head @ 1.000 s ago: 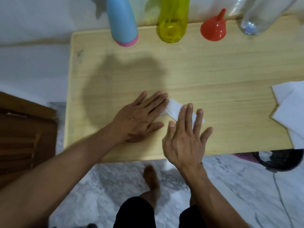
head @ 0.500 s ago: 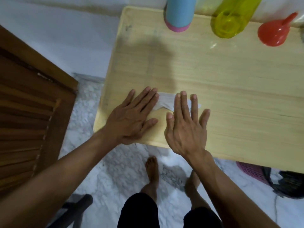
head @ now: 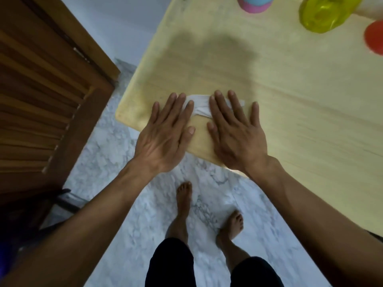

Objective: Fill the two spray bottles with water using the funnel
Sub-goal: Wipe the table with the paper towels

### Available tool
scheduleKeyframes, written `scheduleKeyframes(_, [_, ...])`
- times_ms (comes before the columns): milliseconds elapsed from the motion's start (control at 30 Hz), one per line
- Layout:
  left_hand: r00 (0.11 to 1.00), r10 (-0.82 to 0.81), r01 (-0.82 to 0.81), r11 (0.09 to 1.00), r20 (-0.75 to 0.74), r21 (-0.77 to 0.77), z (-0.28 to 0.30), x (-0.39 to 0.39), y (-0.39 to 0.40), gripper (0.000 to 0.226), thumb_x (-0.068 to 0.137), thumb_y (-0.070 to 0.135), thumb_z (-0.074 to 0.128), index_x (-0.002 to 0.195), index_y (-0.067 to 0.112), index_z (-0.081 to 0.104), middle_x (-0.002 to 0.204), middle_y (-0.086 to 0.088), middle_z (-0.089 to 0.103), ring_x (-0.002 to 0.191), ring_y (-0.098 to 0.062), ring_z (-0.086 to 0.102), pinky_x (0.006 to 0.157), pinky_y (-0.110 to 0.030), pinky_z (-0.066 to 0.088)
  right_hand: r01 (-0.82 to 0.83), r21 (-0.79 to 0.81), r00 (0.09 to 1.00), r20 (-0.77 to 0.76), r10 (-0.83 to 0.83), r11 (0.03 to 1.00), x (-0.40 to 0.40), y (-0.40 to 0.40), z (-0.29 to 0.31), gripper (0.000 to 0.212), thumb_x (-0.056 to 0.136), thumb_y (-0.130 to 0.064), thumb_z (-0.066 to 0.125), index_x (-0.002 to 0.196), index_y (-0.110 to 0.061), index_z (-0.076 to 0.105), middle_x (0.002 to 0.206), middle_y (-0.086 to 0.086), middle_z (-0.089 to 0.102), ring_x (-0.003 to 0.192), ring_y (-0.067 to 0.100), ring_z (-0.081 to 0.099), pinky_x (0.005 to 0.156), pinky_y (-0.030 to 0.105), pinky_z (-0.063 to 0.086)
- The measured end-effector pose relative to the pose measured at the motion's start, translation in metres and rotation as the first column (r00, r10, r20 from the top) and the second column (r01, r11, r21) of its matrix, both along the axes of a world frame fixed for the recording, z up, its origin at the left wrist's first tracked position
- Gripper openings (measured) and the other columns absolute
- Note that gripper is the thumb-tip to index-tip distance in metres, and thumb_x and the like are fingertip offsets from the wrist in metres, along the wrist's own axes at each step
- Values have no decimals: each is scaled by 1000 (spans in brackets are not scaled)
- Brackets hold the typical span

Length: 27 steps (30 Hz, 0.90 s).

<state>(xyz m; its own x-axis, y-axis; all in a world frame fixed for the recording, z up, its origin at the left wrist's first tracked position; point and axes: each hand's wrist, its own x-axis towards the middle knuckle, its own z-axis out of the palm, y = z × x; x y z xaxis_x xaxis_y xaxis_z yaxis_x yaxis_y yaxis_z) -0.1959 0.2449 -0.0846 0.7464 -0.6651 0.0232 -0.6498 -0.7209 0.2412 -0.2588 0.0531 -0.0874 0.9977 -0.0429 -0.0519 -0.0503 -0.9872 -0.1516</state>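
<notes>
**A:** Where do things stand with the filling?

**B:** Hard to call it started. Both hands lie flat, fingers straight, on a crumpled white tissue near the front corner of the pale wooden table. The left hand touches the tissue's left end with its fingertips; the right hand covers its right part. Neither grips anything — they only press.

**A:** And the bottles?

**B:** Well apart from the hands, along the table's far edge. Only the bases show: a blue spray bottle with a pink bottom band, then a translucent yellow-green spray bottle, and at the right border a sliver of the red plastic funnel. I can't tell whether either bottle holds water, as their upper parts are cut off.

**A:** So what's left?

**B:** Judging from this, the pressing looks like wiping or tidying, beside the main job. Whether pouring is done or still ahead, the frame doesn't settle.

**A:** Any labels or brand names?

**B:** None readable — no writing shows on the bottles, funnel or tissue.
</notes>
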Motion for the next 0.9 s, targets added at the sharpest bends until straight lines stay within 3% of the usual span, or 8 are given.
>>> scheduleKeyframes(267, [983, 160, -161, 987, 85, 4, -10, -51, -26, 63, 107, 39, 23, 157, 0, 22, 166, -18, 20, 156, -31, 12, 125, -56, 8, -172, -26, 985, -13, 172, 985, -20, -34, -2, 60, 106, -45, 16, 162, -24, 16, 169, -7, 15, 157, 18, 10, 121, 62, 10])
scheduleKeyframes(500, [959, 283, -280, 957, 31, -75, -8, -110, -66, 63, 107, 37, 24, 157, -2, 22, 166, -18, 17, 156, -31, 9, 126, -50, 3, -351, 16, 936, -37, 351, 936, -47, -79, 4, 58, 106, -42, 15, 162, -27, 15, 169, -9, 14, 157, 16, 8, 121, 59, 3])
scheduleKeyframes(667, [947, 321, -319, 942, 6, -102, -10, -148, -102, 63, 107, 36, 25, 157, -2, 20, 167, -16, 14, 157, -28, 6, 127, -49, 2, -391, 4, 920, -22, 391, 920, -71, -109, 7, 57, 106, -41, 16, 161, -25, 21, 168, -7, 19, 156, 16, 13, 122, 60, 6])
scheduleKeyframes(900, [952, 305, -305, 952, -1, -17, -9, -192, -151, 67, 106, 41, 12, 158, -1, 12, 169, -14, 7, 157, -25, -1, 126, -45, -6, -408, -48, 913, -41, 406, 912, -119, -158, 9, 56, 108, -41, 15, 161, -24, 23, 167, -7, 22, 155, 16, 15, 123, 56, 5])
